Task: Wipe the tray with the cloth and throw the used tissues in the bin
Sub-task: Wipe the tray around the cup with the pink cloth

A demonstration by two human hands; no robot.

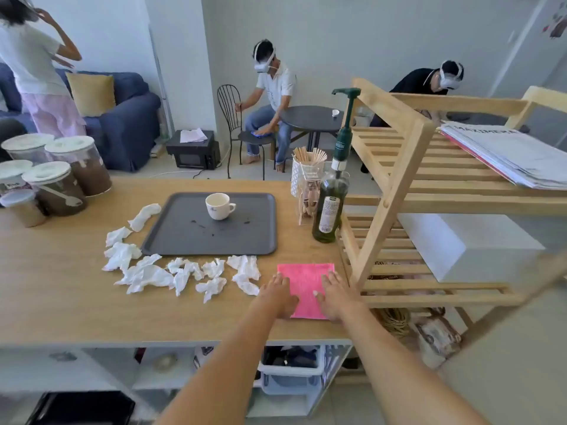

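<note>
A dark grey tray point(171, 240) lies on the wooden table with dark smudges near its middle and a white cup point(218, 206) standing on it. Several crumpled white tissues point(147, 276) are strewn along the tray's left and front sides. A pink cloth point(305, 282) lies flat at the table's front right. My left hand point(279, 294) rests flat on the cloth's left edge and my right hand point(336, 294) on its right edge, fingers spread, gripping nothing.
Lidded jars point(58, 182) stand at the table's left. A dark green pump bottle point(329, 207) and a holder of wooden sticks point(306, 179) stand right of the tray. A wooden slatted rack point(399, 179) borders the right. A black bin point(82, 407) sits under the table. Three people are behind.
</note>
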